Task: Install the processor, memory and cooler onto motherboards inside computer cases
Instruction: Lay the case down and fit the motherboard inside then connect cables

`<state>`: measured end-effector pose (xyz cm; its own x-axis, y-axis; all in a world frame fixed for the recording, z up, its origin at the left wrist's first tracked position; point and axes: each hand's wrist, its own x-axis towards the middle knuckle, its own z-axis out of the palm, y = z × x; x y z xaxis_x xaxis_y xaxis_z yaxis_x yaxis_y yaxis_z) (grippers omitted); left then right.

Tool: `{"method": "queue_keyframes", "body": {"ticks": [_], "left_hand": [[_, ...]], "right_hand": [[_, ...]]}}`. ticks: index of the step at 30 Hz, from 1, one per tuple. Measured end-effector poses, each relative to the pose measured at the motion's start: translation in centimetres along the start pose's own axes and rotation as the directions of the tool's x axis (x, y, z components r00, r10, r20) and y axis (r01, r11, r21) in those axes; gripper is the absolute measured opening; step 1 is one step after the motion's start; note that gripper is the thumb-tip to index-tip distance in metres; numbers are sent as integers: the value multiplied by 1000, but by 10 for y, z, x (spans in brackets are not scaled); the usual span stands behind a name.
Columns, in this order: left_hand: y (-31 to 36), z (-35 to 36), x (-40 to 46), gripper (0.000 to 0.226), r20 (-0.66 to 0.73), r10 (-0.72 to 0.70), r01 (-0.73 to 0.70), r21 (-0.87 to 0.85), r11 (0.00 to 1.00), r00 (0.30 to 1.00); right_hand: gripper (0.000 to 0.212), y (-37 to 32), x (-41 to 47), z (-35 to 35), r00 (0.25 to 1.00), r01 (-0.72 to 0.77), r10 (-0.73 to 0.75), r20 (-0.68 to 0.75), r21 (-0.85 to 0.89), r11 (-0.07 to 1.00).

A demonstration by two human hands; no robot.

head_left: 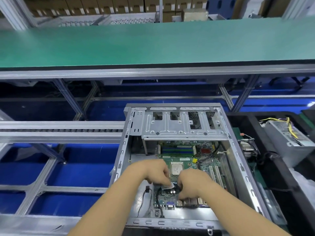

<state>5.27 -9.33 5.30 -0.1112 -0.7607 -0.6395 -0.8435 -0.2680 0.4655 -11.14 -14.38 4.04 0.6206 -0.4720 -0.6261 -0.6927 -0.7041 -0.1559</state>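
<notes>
We see an open grey computer case (177, 126) lying flat in the lower middle of the frame. Inside it sits a green motherboard (187, 160), with blue memory slots (177, 149) along its upper edge and white expansion slots (215, 174) at right. At centre frame, a square silver processor (176, 168) rests flat in its socket.

Case (170, 126) bare matt metal; conveyor belt (153, 43) matt green.
</notes>
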Motion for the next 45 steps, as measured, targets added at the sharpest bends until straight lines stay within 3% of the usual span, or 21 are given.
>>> {"method": "queue_keyframes", "body": {"ticks": [2, 4, 7, 9, 11, 13, 16, 20, 24, 30, 36, 45], "left_hand": [[-3, 12, -4, 23, -15, -1, 1, 3, 1000, 1000], [-8, 17, -5, 21, -98, 17, -23, -67, 997, 995], [-13, 13, -6, 25, -121, 8, -32, -197, 980, 993], [-15, 11, -8, 24, -150, -10, -28, -254, 967, 989], [-15, 14, -7, 34, -168, -17, -28, -260, 965, 986], [-15, 22, -6, 40, -185, -48, -2, -264, 964, 982], [-14, 27, -6, 35, -220, -81, 26, -241, 970, 972], [-14, 28, -6, 28, -207, -49, 1, -224, 975, 977], [-14, 29, -5, 14, -229, -49, -20, -289, 957, 972], [-11, 30, -2, 19, -246, -43, -32, -293, 956, 968], [-10, 29, 1, 19, -232, -21, -52, -303, 952, 973], [-14, 31, 5, 12, -226, 34, -93, -256, 962, 974]], "right_hand": [[29, 5, 2, -1, 998, 68, -69, -5, 252, 965], [29, 10, 3, -3, 996, 94, -78, -52, 501, 860], [11, 7, 5, -6, 994, 100, -50, -94, 645, 758], [9, -1, 7, -8, 995, 103, -80, -65, 632, 768], [9, -9, 12, -9, 991, 134, -123, -56, 508, 851], [34, -15, 17, -7, 985, 167, -142, -103, 311, 936], [41, -16, 21, 2, 975, 192, -159, -153, 238, 952], [39, -8, 19, 8, 978, 198, -167, -126, 300, 933], [16, -1, 17, 9, 980, 194, -157, -120, 431, 881], [14, 0, 13, 13, 989, 125, -146, -33, 718, 685], [16, 3, 11, 16, 989, 44, -144, 39, 848, 528], [9, 2, 18, 20, 991, -12, -104, 86, 829, 560]]}}
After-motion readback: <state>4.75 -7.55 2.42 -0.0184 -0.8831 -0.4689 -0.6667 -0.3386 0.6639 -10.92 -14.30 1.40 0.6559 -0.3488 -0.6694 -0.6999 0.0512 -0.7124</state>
